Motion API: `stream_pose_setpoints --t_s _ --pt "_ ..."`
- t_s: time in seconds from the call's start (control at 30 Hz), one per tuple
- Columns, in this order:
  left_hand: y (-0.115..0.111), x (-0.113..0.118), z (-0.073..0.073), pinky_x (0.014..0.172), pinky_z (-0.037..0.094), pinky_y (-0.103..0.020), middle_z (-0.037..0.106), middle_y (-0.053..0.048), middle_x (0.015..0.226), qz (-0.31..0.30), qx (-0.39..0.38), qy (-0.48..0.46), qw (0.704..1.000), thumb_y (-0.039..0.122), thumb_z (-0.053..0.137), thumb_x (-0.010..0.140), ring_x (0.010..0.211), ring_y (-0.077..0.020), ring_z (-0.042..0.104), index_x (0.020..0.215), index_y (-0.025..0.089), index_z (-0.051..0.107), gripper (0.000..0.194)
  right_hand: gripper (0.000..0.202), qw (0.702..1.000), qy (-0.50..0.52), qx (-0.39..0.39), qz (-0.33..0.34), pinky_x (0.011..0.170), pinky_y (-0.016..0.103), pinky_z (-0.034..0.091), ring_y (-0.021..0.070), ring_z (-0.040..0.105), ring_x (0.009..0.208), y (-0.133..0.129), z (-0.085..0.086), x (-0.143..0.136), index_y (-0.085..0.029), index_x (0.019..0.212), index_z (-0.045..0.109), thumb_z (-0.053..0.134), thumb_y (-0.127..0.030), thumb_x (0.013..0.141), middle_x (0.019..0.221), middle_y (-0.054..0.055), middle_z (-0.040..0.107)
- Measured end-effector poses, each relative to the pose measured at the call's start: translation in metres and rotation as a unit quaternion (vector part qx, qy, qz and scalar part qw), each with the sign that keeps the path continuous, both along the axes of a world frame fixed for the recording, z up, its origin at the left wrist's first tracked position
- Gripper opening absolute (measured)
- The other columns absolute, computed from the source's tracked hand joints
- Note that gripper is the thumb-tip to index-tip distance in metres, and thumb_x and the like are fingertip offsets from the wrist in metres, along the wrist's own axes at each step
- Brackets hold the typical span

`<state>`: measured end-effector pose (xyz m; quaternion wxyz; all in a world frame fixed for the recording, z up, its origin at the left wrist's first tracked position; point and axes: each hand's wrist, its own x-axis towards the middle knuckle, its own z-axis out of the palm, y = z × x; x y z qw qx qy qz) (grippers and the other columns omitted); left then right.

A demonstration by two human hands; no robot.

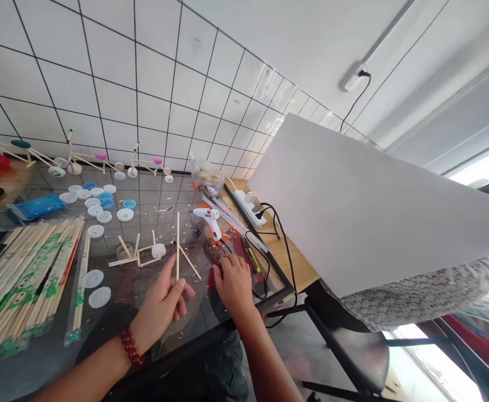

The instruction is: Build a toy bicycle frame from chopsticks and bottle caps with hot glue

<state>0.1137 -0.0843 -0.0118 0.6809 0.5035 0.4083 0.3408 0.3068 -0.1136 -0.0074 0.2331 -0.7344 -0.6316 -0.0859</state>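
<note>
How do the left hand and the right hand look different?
The left hand holds a thin wooden stick with its thumb and fingers, while no stick shows in the right hand. The left hand has its thumb side up, but the right hand has its back up. The left wrist wears a dark red bead bracelet; the right wrist is bare. Neither hand wears a glove.

White tiled wall (114, 84) w/ dark grout, glass-top table (143, 290), blk chair (353, 352) – bright window (483, 162) at R.
</note>
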Motion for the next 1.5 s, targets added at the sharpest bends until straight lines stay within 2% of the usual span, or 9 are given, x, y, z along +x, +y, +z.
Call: stream_pose_setpoints --t_s 0.13,0.3,0.37,0.57,0.67,0.83,1.07,1.23,1.5 --pt "0.004 0.001 -0.003 0.041 0.044 -0.024 0.07 -0.004 0.079 0.006 -0.018 -0.048 0.999 0.062 0.062 0.08 0.047 -0.0126 0.057 0.12 0.015 0.054 0.062 0.017 0.965 0.225 0.093 0.098 0.089 0.035 0.049 0.0216 0.063 0.098 0.019 0.027 -0.016 -0.019 0.101 0.068 0.055 -0.027 0.094 0.105 0.009 0.069" --pt "0.006 0.0 -0.001 0.042 0.044 -0.025 0.073 -0.007 0.08 -0.027 -0.035 -0.04 0.998 0.066 0.064 0.076 0.047 -0.0137 0.06 0.104 0.017 0.059 0.057 0.033 0.825 0.493 -0.03 0.275 0.076 0.027 0.051 0.0159 0.064 0.083 0.058 0.035 -0.043 -0.02 0.111 0.066 0.055 -0.047 0.095 0.095 0.004 0.069" --pt "0.004 0.001 -0.001 0.042 0.043 -0.025 0.073 -0.007 0.079 -0.05 -0.028 -0.01 0.998 0.069 0.062 0.077 0.045 -0.0134 0.059 0.096 0.017 0.06 0.055 0.034 0.811 0.489 -0.063 0.314 0.069 0.024 0.048 0.0138 0.06 0.074 0.064 0.028 -0.046 -0.019 0.104 0.067 0.057 -0.05 0.094 0.084 0.001 0.066" --pt "-0.006 0.004 0.001 0.042 0.039 -0.022 0.067 -0.003 0.06 -0.076 0.006 0.011 0.997 0.068 0.051 0.086 0.044 -0.0118 0.055 0.088 0.017 0.06 0.052 0.042 0.87 0.383 -0.044 0.309 0.06 0.023 0.038 0.0112 0.049 0.06 0.056 0.022 -0.027 -0.017 0.087 0.067 0.041 -0.047 0.101 0.065 -0.002 0.053" --pt "-0.006 0.003 0.003 0.041 0.039 -0.021 0.065 0.0 0.059 -0.008 -0.03 -0.022 0.999 0.069 0.053 0.085 0.043 -0.0119 0.055 0.095 0.018 0.058 0.053 0.039 0.929 0.281 -0.033 0.239 0.064 0.024 0.037 0.0125 0.053 0.065 0.056 0.025 -0.021 -0.017 0.082 0.065 0.041 -0.041 0.102 0.069 0.0 0.059" --pt "-0.002 -0.001 0.005 0.042 0.039 -0.021 0.064 0.001 0.06 0.089 -0.035 -0.054 0.994 0.064 0.055 0.088 0.044 -0.0116 0.055 0.092 0.019 0.056 0.045 0.024 0.976 0.111 -0.077 0.173 0.067 0.025 0.036 0.0148 0.06 0.072 0.06 0.02 -0.026 -0.02 0.083 0.066 0.053 -0.036 0.096 0.078 0.002 0.068" --pt "0.0 -0.005 -0.001 0.051 0.045 -0.024 0.065 -0.002 0.07 0.088 0.033 -0.067 0.993 0.053 0.051 0.095 0.057 -0.0118 0.056 0.086 0.018 0.061 0.037 0.014 0.973 0.0 -0.179 0.146 0.064 0.026 0.033 0.0155 0.064 0.079 0.062 0.013 -0.03 -0.021 0.084 0.067 0.064 -0.034 0.089 0.087 0.002 0.072" --pt "0.001 -0.004 -0.001 0.05 0.045 -0.024 0.066 -0.003 0.076 0.097 0.048 -0.081 0.991 0.053 0.052 0.095 0.057 -0.0119 0.055 0.086 0.018 0.062 0.037 0.01 0.976 -0.014 -0.183 0.118 0.065 0.026 0.034 0.0155 0.065 0.082 0.063 0.016 -0.03 -0.021 0.087 0.067 0.058 -0.023 0.089 0.091 0.002 0.073" --pt "0.0 -0.001 0.006 0.046 0.043 -0.023 0.065 -0.001 0.07 0.096 0.049 -0.093 0.99 0.054 0.057 0.091 0.052 -0.0116 0.055 0.087 0.018 0.06 0.037 0.019 0.977 -0.027 -0.184 0.106 0.068 0.025 0.039 0.0173 0.067 0.085 0.061 0.016 -0.027 -0.021 0.09 0.069 0.057 -0.034 0.095 0.094 0.005 0.073"
